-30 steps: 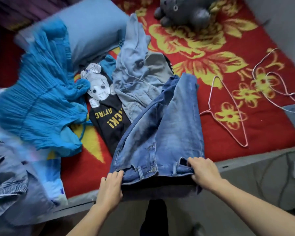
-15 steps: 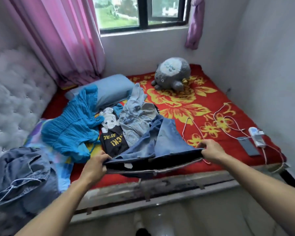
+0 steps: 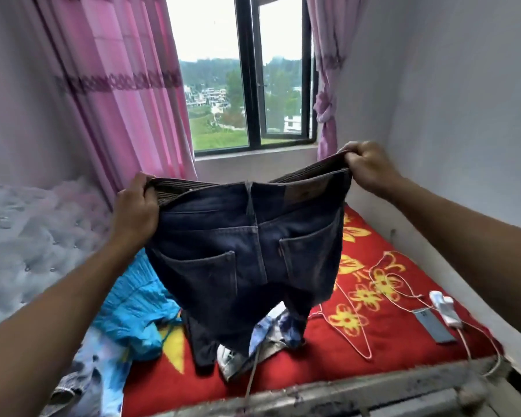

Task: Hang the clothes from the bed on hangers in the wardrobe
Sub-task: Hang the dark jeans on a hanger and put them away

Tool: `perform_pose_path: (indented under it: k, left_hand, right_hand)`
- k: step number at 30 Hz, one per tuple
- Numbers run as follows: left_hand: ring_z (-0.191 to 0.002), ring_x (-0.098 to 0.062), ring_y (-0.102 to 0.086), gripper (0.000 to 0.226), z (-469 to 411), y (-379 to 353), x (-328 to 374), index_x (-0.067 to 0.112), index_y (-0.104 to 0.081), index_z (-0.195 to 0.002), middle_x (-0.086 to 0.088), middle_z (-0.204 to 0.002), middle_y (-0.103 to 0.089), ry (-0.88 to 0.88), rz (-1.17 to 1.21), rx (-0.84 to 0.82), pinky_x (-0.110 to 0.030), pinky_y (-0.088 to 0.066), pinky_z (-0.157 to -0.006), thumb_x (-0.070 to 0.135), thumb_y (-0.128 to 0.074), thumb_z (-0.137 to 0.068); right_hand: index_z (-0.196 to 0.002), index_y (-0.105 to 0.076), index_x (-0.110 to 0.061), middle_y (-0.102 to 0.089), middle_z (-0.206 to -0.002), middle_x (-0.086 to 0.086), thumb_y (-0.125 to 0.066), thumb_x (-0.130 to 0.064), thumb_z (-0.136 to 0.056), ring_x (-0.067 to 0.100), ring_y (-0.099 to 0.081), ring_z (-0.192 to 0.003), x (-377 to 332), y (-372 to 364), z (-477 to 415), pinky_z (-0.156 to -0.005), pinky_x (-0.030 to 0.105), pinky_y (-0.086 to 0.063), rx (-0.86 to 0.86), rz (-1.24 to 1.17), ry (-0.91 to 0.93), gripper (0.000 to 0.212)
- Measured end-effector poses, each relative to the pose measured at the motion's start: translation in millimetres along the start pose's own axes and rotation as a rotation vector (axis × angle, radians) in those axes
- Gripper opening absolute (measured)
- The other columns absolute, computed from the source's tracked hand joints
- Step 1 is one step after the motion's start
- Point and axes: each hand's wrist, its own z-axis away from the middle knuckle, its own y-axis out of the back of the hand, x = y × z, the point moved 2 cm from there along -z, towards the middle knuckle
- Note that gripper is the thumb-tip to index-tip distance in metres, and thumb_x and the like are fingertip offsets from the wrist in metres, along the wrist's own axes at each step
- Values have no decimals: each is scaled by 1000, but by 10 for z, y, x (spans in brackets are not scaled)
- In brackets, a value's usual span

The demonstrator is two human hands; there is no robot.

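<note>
Both bare forearms stretched forward and up, well apart. The left hand (image 3: pixel 136 203) gripped one end of the jeans (image 3: pixel 247 251) waistband, fingers curled over its top edge. The right hand (image 3: pixel 366 168) clenched the opposite end, higher than the left, with the back of the hand toward the camera.

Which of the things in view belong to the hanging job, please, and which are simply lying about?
Job: jeans, gripped at the waistband by left hand and right hand; turquoise dress; white wire hanger.
Lying about: phone; white charger; pink curtain.
</note>
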Motion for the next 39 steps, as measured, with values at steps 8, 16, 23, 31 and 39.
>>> perform_pose_path:
  k: [8,16,23,31,39]
  left_hand:
    - [-76,-45,-55,32,-1137,316,122,4,-54,-99,-33,-87,-60,-140,-69,155,-47,-42,-68,24,-32,-85]
    - [-75,-40,-54,28,-1552,48,-261,1,-55,-101,-30,-89,-61,-138,-107,37,-42,-38,-65,19,-36,-91]
    - [-94,-43,-62,20,-1074,-1018,-1166,10,-64,-105,-25,-101,-68,2,-230,-351,-44,-46,-77,11,-48,-92]
    - [-97,-37,-62,17,-139,-2349,-2011,16,-66,-94,-19,-99,-69,263,-346,-688,-41,-45,-75,12,-50,-91]
    - [-91,-37,-61,15,923,-3565,-2597,16,-57,-80,-16,-89,-67,483,-433,-1025,-43,-47,-72,12,-48,-91]
  right_hand:
    - [-95,-72,-14,-71,-92,7,-44,-18,-84,26,-63,-88,-909,260,-699,-76,33,-49,382,117,93,31]
    - [-93,-73,-16,-72,-90,7,-44,-21,-80,26,-64,-86,-859,-192,-1153,-78,32,-49,386,132,38,33]
    - [-75,-71,-24,-73,-87,7,-41,-27,-68,29,-65,-85,343,-1257,-1054,-83,36,-52,69,236,-153,31]
    - [-72,-67,-24,-71,-87,3,-49,-23,-79,28,-63,-86,2135,-2483,-707,-71,35,-49,-292,273,-371,19]
    - [-71,-63,-21,-70,-87,1,-49,-9,-76,24,-63,-88,3826,-3612,157,-71,32,-48,-823,286,-657,19]
